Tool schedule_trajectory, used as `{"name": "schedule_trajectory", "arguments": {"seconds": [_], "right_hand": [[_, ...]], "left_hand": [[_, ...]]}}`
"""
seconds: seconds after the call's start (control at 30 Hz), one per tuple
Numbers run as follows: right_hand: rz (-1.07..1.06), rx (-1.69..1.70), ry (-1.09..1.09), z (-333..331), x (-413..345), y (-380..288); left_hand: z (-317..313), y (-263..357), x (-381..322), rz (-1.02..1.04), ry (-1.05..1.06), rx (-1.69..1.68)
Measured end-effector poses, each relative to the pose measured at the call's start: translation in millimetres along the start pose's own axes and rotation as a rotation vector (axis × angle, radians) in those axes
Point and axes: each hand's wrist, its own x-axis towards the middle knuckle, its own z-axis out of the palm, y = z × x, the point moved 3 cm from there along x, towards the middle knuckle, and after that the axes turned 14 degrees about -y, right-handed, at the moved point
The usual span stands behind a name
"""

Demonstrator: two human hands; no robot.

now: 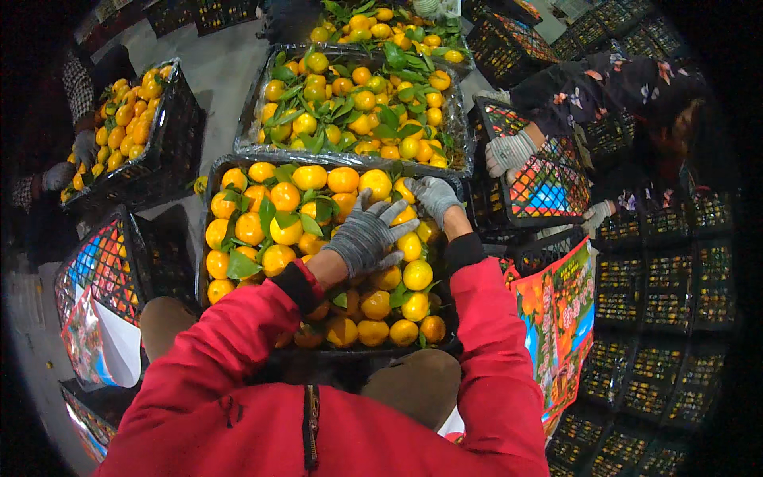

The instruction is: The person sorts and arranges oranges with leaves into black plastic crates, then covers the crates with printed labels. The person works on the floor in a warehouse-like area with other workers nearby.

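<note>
A black plastic crate (pixel 202 238) lined with clear film stands before me, filled with orange mandarins (pixel 278 260), some bearing green leaves. My left hand (pixel 366 235), in a grey knit glove, lies over the middle of the fruit with its fingers spread; whether its palm presses on a mandarin is hidden. At the crate's far right corner is my right hand (pixel 437 198), gloved alike, its fingers bent down beside a mandarin (pixel 404 189). Whether it grips that fruit I cannot tell. Just beyond, a second film-lined crate (pixel 351 160) holds mandarins with many leaves.
Co-workers' gloved hands are at a crate (pixel 197 128) of mandarins on the left and at a lattice crate (pixel 548 223) on the right. Printed sheets (pixel 554 316) hang by my right arm. Lattice crates (pixel 647 268) of fruit are stacked at the far right.
</note>
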Motion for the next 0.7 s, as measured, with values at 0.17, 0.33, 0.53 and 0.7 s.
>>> {"name": "schedule_trajectory", "arguments": {"seconds": [0.17,0.33,0.53,0.7], "right_hand": [[0.03,-0.375,0.168,3,-10,-17],[0.023,-0.077,0.032,-11,-25,-20],[-0.001,-0.455,0.311,-89,44,-16],[0.271,-0.749,-0.026,-64,109,-19]], "left_hand": [[0,0,0,-0.018,-0.024,0.019],[-3,2,0,-0.027,-0.036,0.022],[-9,2,1,-0.005,-0.016,-0.053],[-13,4,-1,0.005,0.013,-0.046]]}}
